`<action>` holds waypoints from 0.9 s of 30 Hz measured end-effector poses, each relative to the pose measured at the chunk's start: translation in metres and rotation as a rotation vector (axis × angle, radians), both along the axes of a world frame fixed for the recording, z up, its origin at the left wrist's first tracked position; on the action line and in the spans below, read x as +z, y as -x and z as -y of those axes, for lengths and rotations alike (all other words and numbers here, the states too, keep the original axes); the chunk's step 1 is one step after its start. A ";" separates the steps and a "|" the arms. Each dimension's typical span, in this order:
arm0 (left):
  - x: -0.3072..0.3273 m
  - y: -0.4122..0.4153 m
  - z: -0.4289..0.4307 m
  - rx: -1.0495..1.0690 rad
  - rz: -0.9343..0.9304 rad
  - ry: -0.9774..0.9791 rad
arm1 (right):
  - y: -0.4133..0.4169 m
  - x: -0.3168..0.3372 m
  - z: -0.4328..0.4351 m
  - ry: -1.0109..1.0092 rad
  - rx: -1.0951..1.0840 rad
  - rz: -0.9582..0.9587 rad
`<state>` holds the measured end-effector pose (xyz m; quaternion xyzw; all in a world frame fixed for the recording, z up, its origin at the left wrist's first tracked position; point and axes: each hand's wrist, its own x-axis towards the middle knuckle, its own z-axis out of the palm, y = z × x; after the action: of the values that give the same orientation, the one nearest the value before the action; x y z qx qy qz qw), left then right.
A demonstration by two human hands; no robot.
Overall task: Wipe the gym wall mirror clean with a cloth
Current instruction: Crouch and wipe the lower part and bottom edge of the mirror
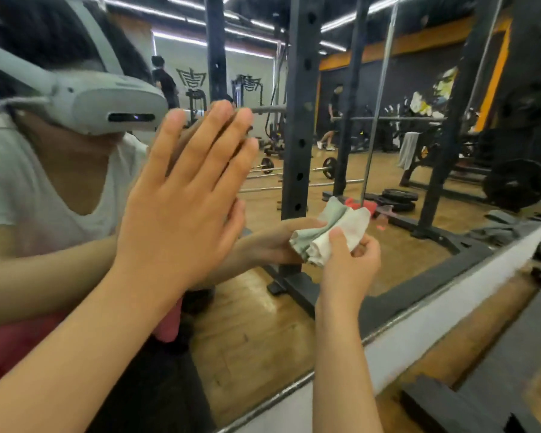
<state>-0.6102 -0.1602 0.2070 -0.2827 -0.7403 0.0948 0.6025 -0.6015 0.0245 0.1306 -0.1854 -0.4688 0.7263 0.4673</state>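
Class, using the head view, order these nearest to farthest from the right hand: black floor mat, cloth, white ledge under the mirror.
1. The cloth, gripped in the right hand itself.
2. The white ledge, just below the hand.
3. The black floor mat, lower right, past the ledge.

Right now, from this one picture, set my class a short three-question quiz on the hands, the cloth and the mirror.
1. True or false: the left hand lies open, fingers straight, against the mirror.
2. Which hand holds the cloth? A) left hand B) right hand C) both hands
3. Fill the gap: the bunched cloth touches the ____.

Key: 1 true; 2 B; 3 mirror.
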 end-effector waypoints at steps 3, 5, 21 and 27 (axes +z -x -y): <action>0.001 -0.003 0.001 0.013 -0.001 0.038 | 0.003 -0.001 -0.002 -0.011 0.019 -0.026; 0.001 -0.002 0.003 0.012 -0.002 0.040 | 0.003 -0.004 -0.001 -0.002 0.023 -0.023; -0.010 0.006 0.006 0.040 -0.073 0.085 | -0.002 0.052 -0.004 -0.373 -0.114 0.043; -0.010 0.006 0.007 0.058 -0.071 0.103 | 0.010 0.043 -0.004 -0.230 -0.175 -0.062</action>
<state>-0.6157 -0.1671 0.1970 -0.2883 -0.7206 0.1602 0.6099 -0.6120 0.0289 0.1737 -0.1483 -0.5161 0.6298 0.5613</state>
